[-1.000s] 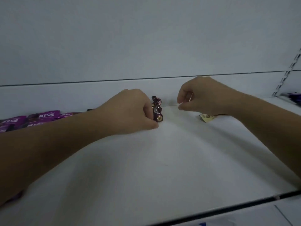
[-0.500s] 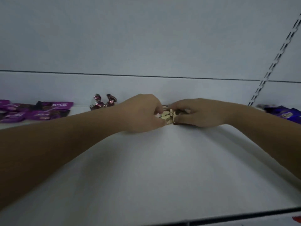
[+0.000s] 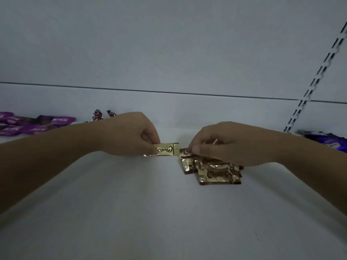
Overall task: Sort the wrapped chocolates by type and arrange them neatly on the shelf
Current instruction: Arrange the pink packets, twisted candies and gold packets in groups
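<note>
While we lean over the flat white shelf (image 3: 150, 212), our landmark is the small heap of gold foil "Choco" wrapped chocolates (image 3: 218, 174), lying on the shelf surface right of centre. Our left hand (image 3: 129, 136) sits just left of the heap, thumb and forefinger clamped on one end of a single flat gold foil chocolate bar (image 3: 168, 150). That bar is level, and its free end reaches towards the heap without quite touching it. Our right hand (image 3: 231, 143) covers the far side of the heap, fingers curled down. Its thumb and forefinger pinch the corner of a gold-and-brown wrapper (image 3: 185, 154) at the heap's upper left edge. Whether that piece is clear of the rest, we cannot tell.

Well to the left of the heap, by the back wall, lie flat purple "KISS" wrapped chocolates (image 3: 35, 124). Between those and the heap stand two twisted maroon foil sweets (image 3: 97, 115). Far right of the heap we see dark blue-purple packets (image 3: 327, 141), beneath a slotted metal upright (image 3: 319, 77).
</note>
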Demonstrator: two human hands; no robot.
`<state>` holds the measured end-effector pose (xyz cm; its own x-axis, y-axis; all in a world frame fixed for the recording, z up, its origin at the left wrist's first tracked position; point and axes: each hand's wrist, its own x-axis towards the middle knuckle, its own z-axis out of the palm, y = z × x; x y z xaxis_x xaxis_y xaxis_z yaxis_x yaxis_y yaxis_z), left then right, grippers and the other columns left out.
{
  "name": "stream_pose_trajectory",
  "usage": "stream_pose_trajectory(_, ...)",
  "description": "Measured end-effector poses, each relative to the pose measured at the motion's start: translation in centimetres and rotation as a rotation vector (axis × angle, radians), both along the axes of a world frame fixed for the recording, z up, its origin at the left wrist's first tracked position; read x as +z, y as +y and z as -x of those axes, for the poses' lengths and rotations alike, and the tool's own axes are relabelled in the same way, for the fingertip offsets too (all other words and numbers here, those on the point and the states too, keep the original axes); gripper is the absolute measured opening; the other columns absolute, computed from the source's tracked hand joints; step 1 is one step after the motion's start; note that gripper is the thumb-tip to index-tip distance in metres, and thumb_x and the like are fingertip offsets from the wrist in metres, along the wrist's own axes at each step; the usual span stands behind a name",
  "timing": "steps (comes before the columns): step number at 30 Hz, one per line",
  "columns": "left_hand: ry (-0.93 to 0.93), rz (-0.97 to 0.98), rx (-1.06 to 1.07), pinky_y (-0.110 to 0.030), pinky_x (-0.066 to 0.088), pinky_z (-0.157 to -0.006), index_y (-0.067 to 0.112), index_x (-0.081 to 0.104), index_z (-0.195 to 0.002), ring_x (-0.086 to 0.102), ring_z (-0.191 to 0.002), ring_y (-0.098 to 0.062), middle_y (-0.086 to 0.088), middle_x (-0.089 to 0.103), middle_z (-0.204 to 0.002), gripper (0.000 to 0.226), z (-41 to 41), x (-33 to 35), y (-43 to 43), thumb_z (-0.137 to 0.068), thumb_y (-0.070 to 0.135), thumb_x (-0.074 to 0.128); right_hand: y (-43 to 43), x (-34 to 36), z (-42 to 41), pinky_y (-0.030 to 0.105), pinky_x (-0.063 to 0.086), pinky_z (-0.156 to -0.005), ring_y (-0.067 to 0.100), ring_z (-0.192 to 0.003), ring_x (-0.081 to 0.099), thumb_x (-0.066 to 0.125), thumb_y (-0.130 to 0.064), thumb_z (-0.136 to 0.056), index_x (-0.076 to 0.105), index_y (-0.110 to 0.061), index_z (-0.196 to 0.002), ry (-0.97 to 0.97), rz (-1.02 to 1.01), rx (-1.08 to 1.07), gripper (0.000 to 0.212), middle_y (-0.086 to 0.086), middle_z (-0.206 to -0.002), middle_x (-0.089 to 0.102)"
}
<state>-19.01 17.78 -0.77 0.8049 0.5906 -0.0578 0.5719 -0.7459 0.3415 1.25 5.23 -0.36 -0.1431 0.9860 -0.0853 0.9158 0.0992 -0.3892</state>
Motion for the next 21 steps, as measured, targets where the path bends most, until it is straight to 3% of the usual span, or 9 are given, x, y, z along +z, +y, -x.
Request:
stream_pose_trajectory(2,0.011,-0.017,0.018,-0.019,0.049,-0.057,0.028,0.075,-0.083,0.066,-0.066,-0.008,0.012,0.073,-0.072,0.009,-0.2,0.0,0.1,-0.081,0.029,0.065,0.5,0.5,0.2,0.040,0.056,-0.084,0.016,-0.089,0.066,0.049,-0.046,-0.092,0.066,-0.038,-0.107,0.041,0.007,-0.036,0.024,-0.009,-0.099,0.069)
stream_pose_trajectory(4,0.013,-0.067,0.042,-0.021,0.049,-0.063,0.026,0.074,-0.087,0.066,-0.072,-0.007,0.010,0.074,-0.078,0.012,-0.6,-0.2,0.2,-0.083,0.029,0.063,1.3,0.5,0.4,0.026,0.053,-0.084,0.004,-0.093,0.063,0.057,-0.043,-0.090,0.065,-0.033,-0.114,-0.037,0.017,-0.042,0.026,-0.019,-0.100,0.062)
stream_pose_trajectory(6,-0.003,-0.140,0.052,-0.017,0.046,-0.066,0.027,0.073,-0.094,0.063,-0.079,-0.004,0.012,0.071,-0.087,0.016,-0.9,-0.5,0.3,-0.083,0.032,0.062,1.9,0.4,0.8,0.016,0.049,-0.078,0.002,-0.089,0.061,0.063,-0.041,-0.087,0.066,-0.030,-0.109,-0.085,0.041,-0.047,0.024,-0.021,-0.095,0.059)
stream_pose_trajectory(9,-0.036,-0.201,-0.005,-0.019,0.042,-0.075,0.033,0.067,-0.104,0.056,-0.089,-0.004,0.015,0.060,-0.098,0.020,-0.9,-1.3,0.2,-0.085,0.036,0.061,2.5,0.4,0.7,0.017,0.049,-0.073,0.004,-0.083,0.062,0.067,-0.037,-0.085,0.067,-0.027,-0.098,-0.098,0.070,-0.065,0.016,-0.012,-0.094,0.064)
stream_pose_trajectory(13,-0.041,-0.198,-0.078,-0.022,0.045,-0.079,0.036,0.069,-0.104,0.056,-0.090,-0.003,0.017,0.058,-0.095,0.021,-0.9,-1.4,0.0,-0.085,0.039,0.059,3.3,0.4,0.0,0.027,0.055,-0.077,0.010,-0.086,0.064,0.068,-0.030,-0.085,0.064,-0.023,-0.093,-0.073,0.043,-0.079,0.011,-0.008,-0.092,0.067)
stream_pose_trajectory(16,-0.032,-0.316,-0.098,-0.022,0.041,-0.080,0.031,0.069,-0.110,0.056,-0.096,-0.011,0.007,0.060,-0.102,0.025,-1.5,-1.6,0.5,-0.090,0.032,0.055,4.3,-0.4,-0.5,0.016,0.046,-0.069,0.005,-0.088,0.060,0.066,-0.033,-0.086,0.065,-0.027,-0.095,-0.119,-0.054,-0.128,0.011,-0.014,-0.091,0.062)
stream_pose_trajectory(21,-0.022,-0.441,-0.090,-0.027,0.046,-0.081,0.028,0.070,-0.107,0.060,-0.098,-0.020,0.003,0.067,-0.105,0.028,-2.3,-1.8,1.6,-0.091,0.027,0.048,5.2,-1.7,-0.9,0.013,0.043,-0.068,-0.004,-0.082,0.059,0.067,-0.033,-0.085,0.073,-0.033,-0.089,-0.027,-0.174,-0.162,0.007,-0.019,-0.087,0.065)
